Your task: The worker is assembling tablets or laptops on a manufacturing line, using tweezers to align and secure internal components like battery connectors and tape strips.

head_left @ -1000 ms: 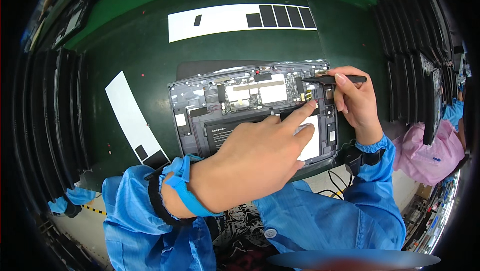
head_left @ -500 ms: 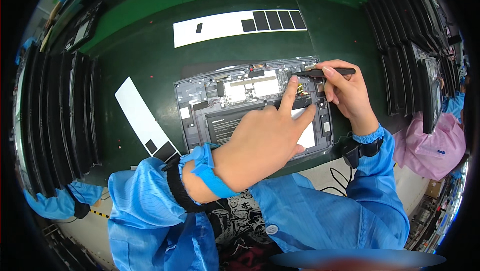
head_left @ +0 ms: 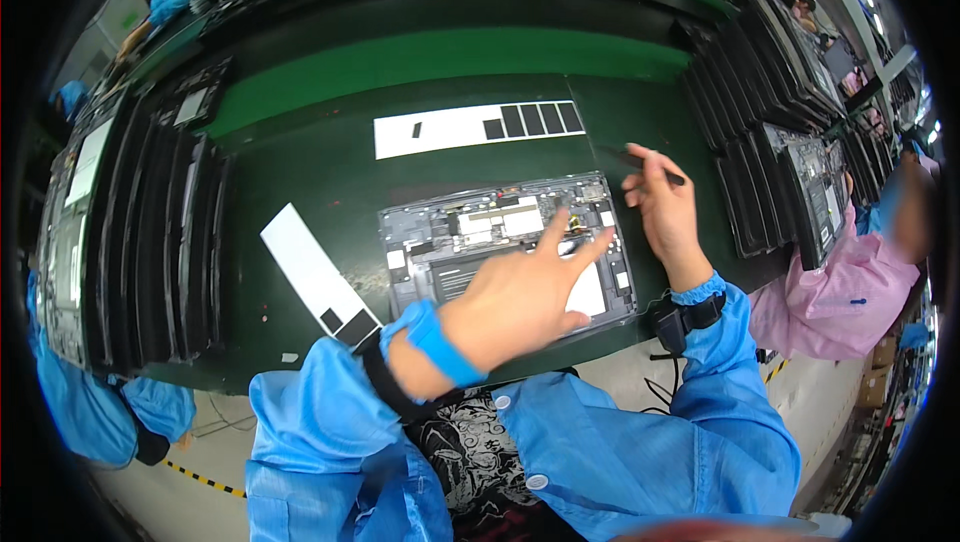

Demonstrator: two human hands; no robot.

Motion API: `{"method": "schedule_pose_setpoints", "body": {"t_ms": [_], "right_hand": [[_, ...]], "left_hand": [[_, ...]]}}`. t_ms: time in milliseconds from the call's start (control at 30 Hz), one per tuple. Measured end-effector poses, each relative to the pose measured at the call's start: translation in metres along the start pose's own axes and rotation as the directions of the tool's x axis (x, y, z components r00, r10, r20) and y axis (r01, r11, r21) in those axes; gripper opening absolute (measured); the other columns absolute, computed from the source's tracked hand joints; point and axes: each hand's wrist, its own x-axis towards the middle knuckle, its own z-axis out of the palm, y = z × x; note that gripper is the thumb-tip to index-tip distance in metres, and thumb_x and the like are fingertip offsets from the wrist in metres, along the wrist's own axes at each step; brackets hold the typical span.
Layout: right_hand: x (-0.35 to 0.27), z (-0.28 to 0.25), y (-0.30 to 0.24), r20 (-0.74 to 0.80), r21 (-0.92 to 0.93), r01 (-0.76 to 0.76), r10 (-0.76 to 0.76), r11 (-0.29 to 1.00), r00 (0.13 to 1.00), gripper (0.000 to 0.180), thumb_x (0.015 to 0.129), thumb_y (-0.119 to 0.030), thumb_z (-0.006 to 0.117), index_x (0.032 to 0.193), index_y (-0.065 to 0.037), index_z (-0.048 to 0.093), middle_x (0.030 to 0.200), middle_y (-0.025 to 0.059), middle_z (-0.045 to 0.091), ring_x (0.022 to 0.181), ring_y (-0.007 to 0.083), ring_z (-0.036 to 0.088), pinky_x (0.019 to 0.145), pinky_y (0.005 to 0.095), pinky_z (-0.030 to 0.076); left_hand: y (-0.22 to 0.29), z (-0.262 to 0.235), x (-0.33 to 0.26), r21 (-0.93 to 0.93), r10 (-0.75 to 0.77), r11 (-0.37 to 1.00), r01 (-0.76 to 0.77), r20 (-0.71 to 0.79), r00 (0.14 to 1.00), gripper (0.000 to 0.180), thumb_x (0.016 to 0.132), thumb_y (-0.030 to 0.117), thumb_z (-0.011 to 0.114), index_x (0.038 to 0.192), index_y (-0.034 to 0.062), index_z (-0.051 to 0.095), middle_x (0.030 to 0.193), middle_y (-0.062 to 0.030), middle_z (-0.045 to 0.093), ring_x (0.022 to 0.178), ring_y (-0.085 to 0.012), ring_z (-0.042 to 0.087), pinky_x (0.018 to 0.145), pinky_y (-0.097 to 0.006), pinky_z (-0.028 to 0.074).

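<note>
In front of me lies an opened flat device (head_left: 400, 220), with its circuit board and dark battery exposed. My left hand (head_left: 515, 294) rests over it with fingers stretched out, the index fingertip at the right part of the circuit board. The palm hides some of the battery. Just beyond the device's right edge, my right hand (head_left: 668, 217) grips black tweezers (head_left: 672, 178) in a pinch. Their tip points up and left, apart from the board. A white backing strip (head_left: 440, 142) with black rectangular pads lies behind the device.
A second white strip (head_left: 305, 247) with dark pads slants across the green table (head_left: 270, 172) to the left. Upright rows of similar devices stand at the left (head_left: 185, 242) and right (head_left: 755, 92). At the right edge sits a person in pink (head_left: 830, 307).
My right hand and the tweezers have moved off the board, to the right. My left hand stays spread over the device. The view has shifted, showing more of the far side.
</note>
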Motion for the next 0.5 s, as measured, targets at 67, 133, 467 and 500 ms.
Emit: {"method": "schedule_pose_setpoints", "body": {"t_ms": [67,133,467,500], "right_hand": [[0.000,-0.008,-0.005,-0.091,-0.009,0.042,-0.043,0.999,0.995,0.039,0.098,-0.028,0.049,0.120,0.003,0.054,0.095,0.0148,0.066,0.071,0.0104,0.059,0.060,0.0208,0.046],[-0.017,-0.009,-0.018,-0.088,-0.168,-0.002,-0.013,0.986,0.996,0.037,0.099,-0.026,0.047,0.121,0.003,0.053,0.095,0.0152,0.067,0.077,0.0138,0.062,0.064,0.0238,0.048],[-0.098,0.016,0.006,0.040,-0.498,0.053,-0.038,0.866,0.998,0.042,0.090,-0.005,0.054,0.130,0.004,0.044,0.124,0.0164,0.054,0.114,0.0189,0.052,0.099,0.0293,0.037],[-0.094,0.017,0.008,-0.019,-0.343,0.039,-0.048,0.939,0.999,0.043,0.090,-0.005,0.054,0.131,0.003,0.044,0.126,0.0155,0.053,0.116,0.0191,0.051,0.100,0.0298,0.037]], "left_hand": [[0.004,-0.014,-0.035,-0.027,0.019,0.999,-0.022,-0.104,0.994,0.069,0.076,0.031,0.073,0.135,0.0142,0.042,0.136,-0.0260,0.039,0.078,-0.0345,0.066,0.066,-0.039,0.055],[0.002,-0.025,-0.078,-0.069,-0.058,0.997,0.041,-0.265,0.963,0.061,0.077,0.030,0.072,0.130,0.0123,0.048,0.128,-0.0207,0.047,0.083,-0.0312,0.064,0.068,-0.036,0.054],[-0.027,0.030,-0.146,-0.591,-0.439,0.792,0.151,-0.381,0.814,0.067,0.080,0.020,0.070,0.136,0.0045,0.039,0.140,-0.0253,0.035,0.114,-0.0338,0.052,0.091,-0.038,0.045],[-0.034,0.032,-0.145,-0.592,-0.453,0.791,0.153,-0.400,0.797,0.067,0.080,0.020,0.070,0.136,0.0045,0.039,0.140,-0.0253,0.035,0.114,-0.0338,0.052,0.091,-0.038,0.045]]}}
